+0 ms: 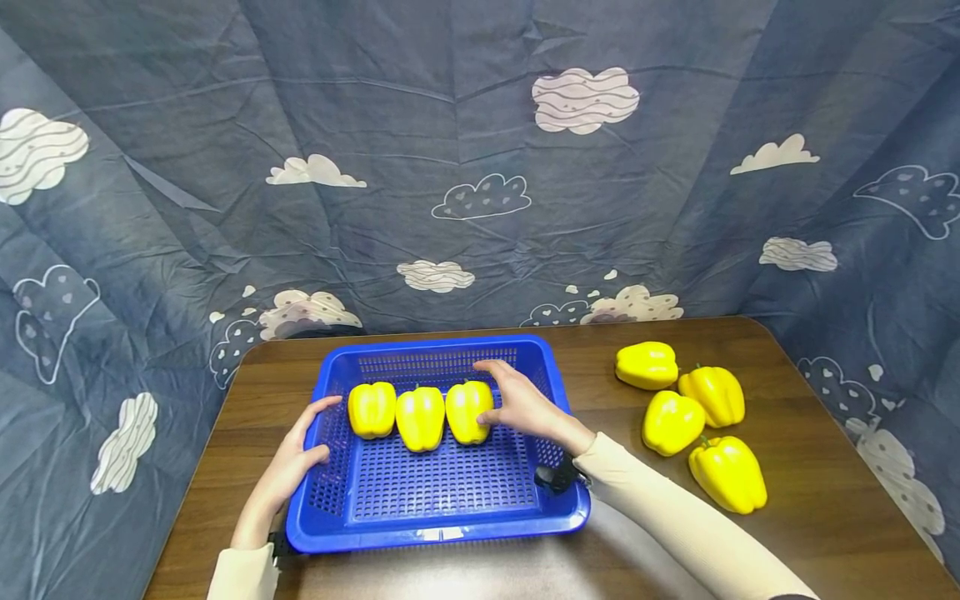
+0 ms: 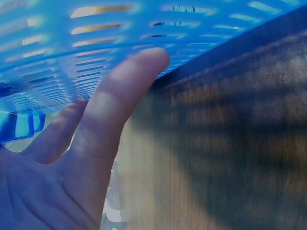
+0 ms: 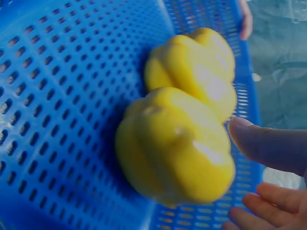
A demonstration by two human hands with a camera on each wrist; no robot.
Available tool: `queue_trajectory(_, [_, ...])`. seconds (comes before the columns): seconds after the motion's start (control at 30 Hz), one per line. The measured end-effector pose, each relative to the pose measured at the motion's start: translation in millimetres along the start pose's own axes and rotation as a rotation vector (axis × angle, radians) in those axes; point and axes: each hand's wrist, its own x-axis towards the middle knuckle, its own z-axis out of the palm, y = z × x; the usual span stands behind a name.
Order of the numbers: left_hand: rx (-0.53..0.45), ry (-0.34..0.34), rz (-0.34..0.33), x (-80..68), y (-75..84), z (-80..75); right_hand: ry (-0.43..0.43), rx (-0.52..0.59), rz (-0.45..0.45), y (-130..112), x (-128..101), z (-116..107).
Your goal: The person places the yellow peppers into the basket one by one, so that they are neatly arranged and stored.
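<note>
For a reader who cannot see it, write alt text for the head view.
A right hand touches the rightmost of three yellow peppers in a blue basket. The left hand rests on its left rim; four more peppers lie on the wooden table.

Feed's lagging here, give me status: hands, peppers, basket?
Left hand open, steadying blue basket rim. Right hand open against third pepper. Three peppers inside, four on table. Nothing blocking.

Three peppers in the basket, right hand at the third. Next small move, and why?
Probably lift the right hand off the third pepper and go for the nearest pepper on the table: three sit in a row in the blue basket, four wait outside, and the left hand steadies the rim.
</note>
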Motion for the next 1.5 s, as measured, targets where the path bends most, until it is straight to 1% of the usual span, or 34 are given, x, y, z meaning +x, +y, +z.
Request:
queue_trajectory(0.13, [0.016,0.006,-0.007,-1.1,0.5,-0.2,0.047,0.013,-0.011,-3.9,-3.5,-12.4])
queue_trajectory(0.3, [0.019,0.003,-0.001,-2.1,1.2,-0.5,0.097,0.075,-0.026,-2.9,-9.7,-26.3])
queue_trajectory(0.47, [0.031,0.006,0.006,-2.5,0.8,-0.3,0.123,0.149,-0.012,-2.2,-19.1,-39.6])
queue_trajectory(0.63, [0.022,0.003,0.008,-2.5,1.0,-0.1,0.162,0.188,0.020,1.4,-32.0,-52.9])
queue_trajectory(0.87, [0.017,0.006,0.013,-1.9,0.9,-0.1,0.192,0.217,0.113,14.0,-56.5,-68.7])
queue_trajectory(1.0, [0.019,0.006,0.013,-1.6,1.2,-0.1,0.214,0.254,0.154,23.1,-73.1,-74.8])
queue_trajectory(1.17, [0.019,0.005,0.005,-1.7,2.0,0.3,0.247,0.279,0.153,35.5,-93.1,-81.1])
queue_trajectory(1.3, [0.009,0.003,-0.004,-1.8,2.6,0.7,0.268,0.250,0.143,46.6,-107.7,-85.2])
queue_trajectory(1.5, [0.000,0.002,-0.016,-1.3,2.4,1.2,0.317,0.236,0.172,60.0,-130.6,-91.7])
